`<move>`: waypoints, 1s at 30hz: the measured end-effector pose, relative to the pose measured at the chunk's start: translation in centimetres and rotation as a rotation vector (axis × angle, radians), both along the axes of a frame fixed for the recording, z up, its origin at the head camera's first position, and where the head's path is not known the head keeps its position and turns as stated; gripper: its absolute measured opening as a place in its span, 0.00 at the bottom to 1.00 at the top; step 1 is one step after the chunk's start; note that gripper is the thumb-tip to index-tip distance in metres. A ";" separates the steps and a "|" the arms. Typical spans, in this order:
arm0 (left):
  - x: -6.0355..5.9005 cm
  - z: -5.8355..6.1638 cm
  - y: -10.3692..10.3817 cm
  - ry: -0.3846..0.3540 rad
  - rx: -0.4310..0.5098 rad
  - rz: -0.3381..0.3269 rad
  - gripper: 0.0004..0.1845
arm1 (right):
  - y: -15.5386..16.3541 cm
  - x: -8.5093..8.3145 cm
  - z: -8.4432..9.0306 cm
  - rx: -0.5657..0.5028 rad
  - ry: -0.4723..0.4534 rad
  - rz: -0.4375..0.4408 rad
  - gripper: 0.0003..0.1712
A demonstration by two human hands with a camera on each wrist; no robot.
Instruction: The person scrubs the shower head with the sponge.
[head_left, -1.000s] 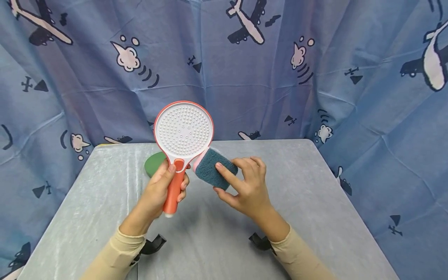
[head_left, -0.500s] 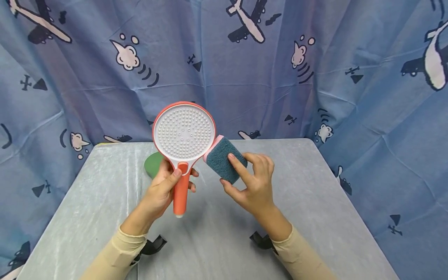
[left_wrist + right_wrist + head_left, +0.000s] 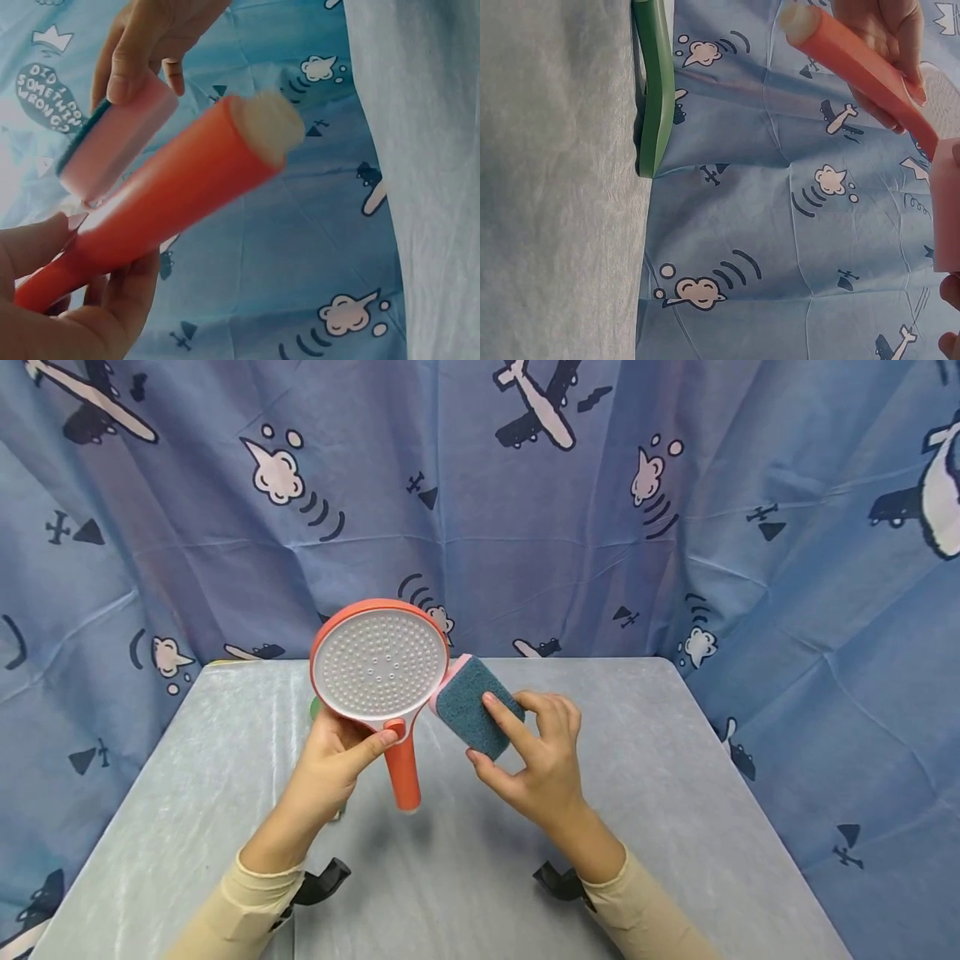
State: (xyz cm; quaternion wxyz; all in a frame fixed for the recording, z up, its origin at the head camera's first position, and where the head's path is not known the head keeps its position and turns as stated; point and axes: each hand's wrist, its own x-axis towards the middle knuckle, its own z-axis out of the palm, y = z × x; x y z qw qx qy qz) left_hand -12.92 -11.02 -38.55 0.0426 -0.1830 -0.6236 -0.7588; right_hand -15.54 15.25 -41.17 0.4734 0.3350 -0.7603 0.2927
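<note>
My left hand [image 3: 324, 768] holds an orange and white shower head [image 3: 378, 664] above the table, its nozzle face towards me. The thumb lies by the orange button at the neck, and the orange handle [image 3: 180, 180] angles down to a pale end. In my right hand [image 3: 547, 760] is a sponge [image 3: 480, 706], pinched between thumb and fingers. Its dark green scouring side faces up towards me. The pink side [image 3: 124, 135] meets the lower right rim of the shower head; in the left wrist view it lies close against the handle.
A green curved object [image 3: 658, 97] lies on the grey table [image 3: 637, 777], mostly behind my left hand in the head view. A blue curtain [image 3: 525, 568] with aeroplane prints hangs behind and beside the table. Black wrist mounts [image 3: 322, 882] stick out from both sleeves.
My left hand has turned the shower head: its face has tipped and sunk leftward, its handle swung right. The sponge first slid up and right along the rim, then shifted slightly back left.
</note>
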 end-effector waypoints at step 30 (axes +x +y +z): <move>-1.1 -0.7 -0.4 -0.358 0.111 0.028 0.25 | 1.5 -0.1 0.3 0.135 -0.239 -0.039 0.37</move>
